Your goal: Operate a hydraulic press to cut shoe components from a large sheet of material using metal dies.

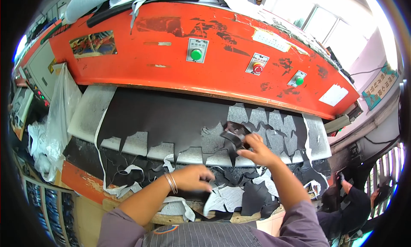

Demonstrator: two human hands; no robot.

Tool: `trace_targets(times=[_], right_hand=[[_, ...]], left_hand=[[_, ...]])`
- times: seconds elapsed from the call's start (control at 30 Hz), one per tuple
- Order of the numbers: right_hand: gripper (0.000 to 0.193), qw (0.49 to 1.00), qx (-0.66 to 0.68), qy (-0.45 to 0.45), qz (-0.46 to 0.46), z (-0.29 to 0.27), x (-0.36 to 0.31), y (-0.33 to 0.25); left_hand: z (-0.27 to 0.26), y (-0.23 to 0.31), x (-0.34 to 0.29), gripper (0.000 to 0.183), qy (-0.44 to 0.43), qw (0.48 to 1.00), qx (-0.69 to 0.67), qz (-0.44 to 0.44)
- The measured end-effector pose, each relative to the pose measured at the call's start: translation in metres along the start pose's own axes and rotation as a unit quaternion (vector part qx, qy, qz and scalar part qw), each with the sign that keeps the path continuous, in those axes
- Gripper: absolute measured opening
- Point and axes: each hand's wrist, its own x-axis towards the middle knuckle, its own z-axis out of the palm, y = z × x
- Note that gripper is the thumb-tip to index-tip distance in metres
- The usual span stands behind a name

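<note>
1. Orange paint, chipped and scratched, covers a wide machine beam (171, 71) across the background; a left green button (196, 55), a red button (257, 68) and a right green button (299, 81) are set in its face.
2. Bright light comes through a window (325, 24) at the upper right, and a clear plastic bag (64, 105) hangs at the left end of the machine.
3. Under the beam, a black sheet (162, 110) lies over a grey-white bed (87, 114); its near edge and right part are cut away in jagged, tapering shapes, letting the pale surface show through.
4. Over that cut right part, the right hand (259, 150) holds a dark shaped tool (233, 138) by its right side, fingers and thumb close against it; blur hides the exact grip.
5. Nearer the body, the left hand (193, 177) is half open above the scraps, fingers bent and thumb apart, with thin bracelets (171, 183) at the wrist.
6. Black scraps (254, 197) and white scraps (222, 198) overlap in a heap along the front edge, between the bed and the person.
7. Another person (351, 210) in dark clothing is at the lower right.
</note>
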Motion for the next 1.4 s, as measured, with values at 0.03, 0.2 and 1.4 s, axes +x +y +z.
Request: trace_targets(times=[0.03, 0.2, 1.4], right_hand=[[0.044, 0.999, -0.012, -0.043, -0.013, -0.001, 0.014, 0.014], [0.046, 0.983, -0.089, -0.135, -0.085, 0.014, 0.105, 0.036], [0.072, 0.966, -0.053, 0.245, 0.055, 0.082, 0.113, 0.093]], left_hand=[[-0.015, 0.003, 0.007, 0.042, 0.134, 0.990, -0.029, -0.012], [-0.065, -0.037, 0.034, 0.080, 0.393, 0.906, 0.108, -0.112], [-0.091, -0.075, 0.143, 0.077, 0.479, 0.826, 0.282, -0.096]])
